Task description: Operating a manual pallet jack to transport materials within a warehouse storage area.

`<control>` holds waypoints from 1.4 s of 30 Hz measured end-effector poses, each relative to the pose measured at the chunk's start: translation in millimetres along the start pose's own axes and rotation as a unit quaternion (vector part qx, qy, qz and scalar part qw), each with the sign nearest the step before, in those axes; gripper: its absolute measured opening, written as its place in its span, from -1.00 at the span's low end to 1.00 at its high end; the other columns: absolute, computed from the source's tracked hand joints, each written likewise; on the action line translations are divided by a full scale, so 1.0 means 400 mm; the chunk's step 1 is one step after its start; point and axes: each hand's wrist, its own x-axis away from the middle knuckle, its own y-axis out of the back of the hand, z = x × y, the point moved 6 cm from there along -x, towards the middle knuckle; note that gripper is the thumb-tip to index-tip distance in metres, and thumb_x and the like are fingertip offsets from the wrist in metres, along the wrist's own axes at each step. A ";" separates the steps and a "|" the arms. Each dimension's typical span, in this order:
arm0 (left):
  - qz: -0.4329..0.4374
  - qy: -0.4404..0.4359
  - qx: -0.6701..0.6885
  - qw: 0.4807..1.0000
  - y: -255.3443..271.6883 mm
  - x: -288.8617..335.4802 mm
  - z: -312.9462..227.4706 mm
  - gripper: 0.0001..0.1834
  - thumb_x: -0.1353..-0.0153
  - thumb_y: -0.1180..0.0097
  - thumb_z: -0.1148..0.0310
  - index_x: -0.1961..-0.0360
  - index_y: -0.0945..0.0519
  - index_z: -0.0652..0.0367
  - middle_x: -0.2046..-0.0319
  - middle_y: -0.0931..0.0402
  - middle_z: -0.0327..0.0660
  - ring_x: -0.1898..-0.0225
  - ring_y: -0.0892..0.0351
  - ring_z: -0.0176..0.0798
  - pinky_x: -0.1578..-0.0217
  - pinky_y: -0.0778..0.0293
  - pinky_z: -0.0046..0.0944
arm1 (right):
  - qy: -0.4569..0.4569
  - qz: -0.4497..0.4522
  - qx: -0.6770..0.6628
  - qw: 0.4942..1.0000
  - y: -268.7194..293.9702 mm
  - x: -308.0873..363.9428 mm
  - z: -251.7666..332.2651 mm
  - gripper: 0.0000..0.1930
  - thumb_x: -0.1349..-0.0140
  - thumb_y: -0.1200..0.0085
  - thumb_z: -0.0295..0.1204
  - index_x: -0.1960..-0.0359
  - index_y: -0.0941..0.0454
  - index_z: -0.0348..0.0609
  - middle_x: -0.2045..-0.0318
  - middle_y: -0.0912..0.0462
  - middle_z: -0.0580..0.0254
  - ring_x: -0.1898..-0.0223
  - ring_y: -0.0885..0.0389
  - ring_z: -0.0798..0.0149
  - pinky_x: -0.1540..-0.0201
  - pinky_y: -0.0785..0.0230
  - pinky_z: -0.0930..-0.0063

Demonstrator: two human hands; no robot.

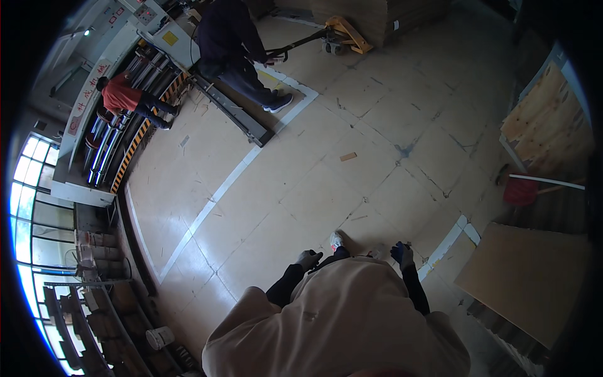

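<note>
My left hand, in a grey glove with dark fingertips, hangs in front of my body over the floor. Its fingers are loosely bent and apart, with nothing visible in them. On the other side, my right hand wears a dark blue and grey glove. It is also half curled with no object showing, and touches nothing. Between the hands, one of my light shoes stands on the tiled floor. My beige top covers the lower middle of the view.
A person in dark clothes grips a yellow pallet jack. Another, in a red top, bends at a large roller machine. Flat cardboard is stacked at right, below a plywood sheet. Shelving stands at lower left.
</note>
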 end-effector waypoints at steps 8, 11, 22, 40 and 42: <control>0.002 -0.001 0.014 1.000 0.001 0.004 0.002 -0.55 -0.02 -0.13 0.00 0.45 -0.54 0.26 0.62 -0.53 -0.20 0.66 -0.47 -0.36 0.63 -0.40 -0.36 | -0.007 0.012 0.003 1.000 -0.007 -0.009 0.000 -0.68 -0.10 -0.07 -0.24 0.20 -0.40 -0.17 0.40 -0.56 0.07 0.47 -0.58 0.14 0.45 -0.47 0.32; 0.003 -0.004 0.021 1.000 0.005 0.009 -0.013 -0.55 -0.03 -0.13 0.00 0.44 -0.53 0.26 0.62 -0.53 -0.20 0.66 -0.47 -0.37 0.64 -0.39 -0.37 | -0.004 0.007 0.010 1.000 -0.001 -0.013 0.000 -0.69 -0.10 -0.06 -0.23 0.22 -0.41 -0.17 0.40 -0.57 0.09 0.46 -0.59 0.15 0.44 -0.47 0.34; 0.002 -0.015 0.000 1.000 0.005 0.047 -0.061 -0.58 -0.06 -0.13 0.05 0.47 -0.53 0.28 0.61 -0.53 -0.18 0.67 -0.48 -0.35 0.62 -0.41 -0.35 | 0.007 0.001 -0.015 1.000 -0.008 0.022 0.013 -0.73 -0.12 -0.06 -0.26 0.25 -0.41 -0.18 0.44 -0.57 0.08 0.48 -0.60 0.19 0.45 -0.51 0.38; -0.003 -0.005 0.001 1.000 0.004 0.025 -0.052 -0.59 -0.04 -0.13 0.04 0.45 -0.54 0.26 0.61 -0.55 -0.19 0.64 -0.51 -0.36 0.63 -0.42 -0.38 | 0.003 -0.009 -0.008 1.000 -0.009 0.015 0.016 -0.76 -0.13 -0.04 -0.26 0.26 -0.42 -0.13 0.43 -0.58 0.09 0.46 -0.60 0.18 0.44 -0.50 0.36; -0.001 -0.003 0.008 1.000 0.000 0.017 -0.035 -0.59 -0.04 -0.13 0.04 0.45 -0.54 0.26 0.61 -0.54 -0.19 0.65 -0.50 -0.36 0.64 -0.41 -0.38 | -0.001 -0.003 -0.008 1.000 -0.003 0.016 0.010 -0.75 -0.13 -0.04 -0.26 0.25 -0.42 -0.13 0.42 -0.57 0.09 0.46 -0.60 0.17 0.43 -0.50 0.35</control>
